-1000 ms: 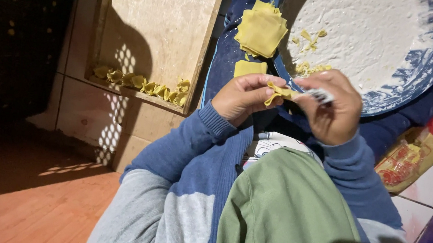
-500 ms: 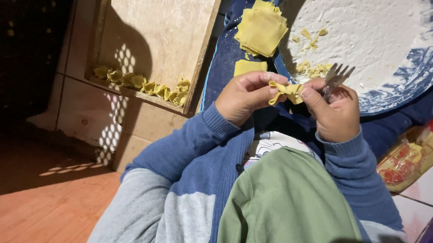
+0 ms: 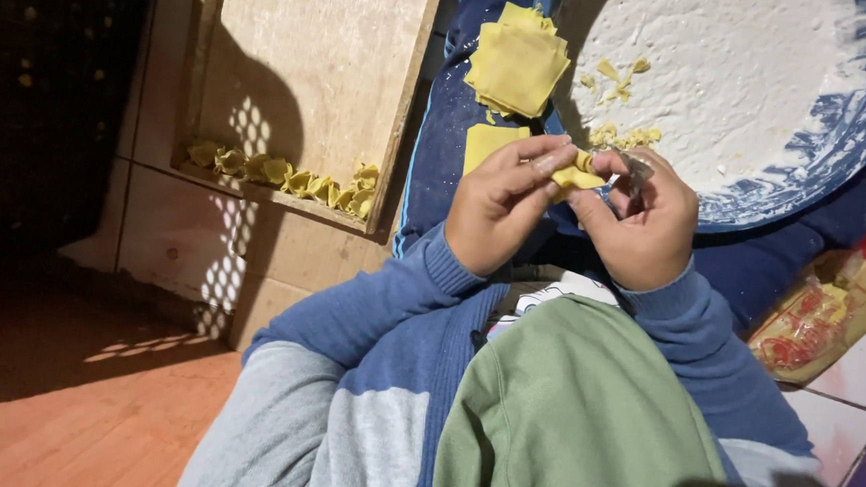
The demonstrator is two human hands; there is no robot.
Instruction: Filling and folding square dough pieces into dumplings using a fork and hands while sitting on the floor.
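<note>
Wooden board (image 3: 314,66): it leans on the left, with a row of folded dough pieces (image 3: 287,174) along its lower edge.
Dough squares (image 3: 517,63): a flat yellow stack, just above the hands.
Left hand (image 3: 500,213): fingers pinched on the small yellow dough piece (image 3: 579,174).
Right hand (image 3: 645,221): pinches the same piece and grips a metal tool (image 3: 640,171).
Floury tray (image 3: 861,129): big, blue, on the right.
Tip: I think gentle, even pinches keep the fold neat.

A wooden board (image 3: 313,76) leans over pale wall tiles (image 3: 173,228). Below it lies an orange-brown floor (image 3: 71,432), lit in patches, with dotted light spots on the tiles. Left of the board everything falls into deep shadow (image 3: 41,99).
</note>
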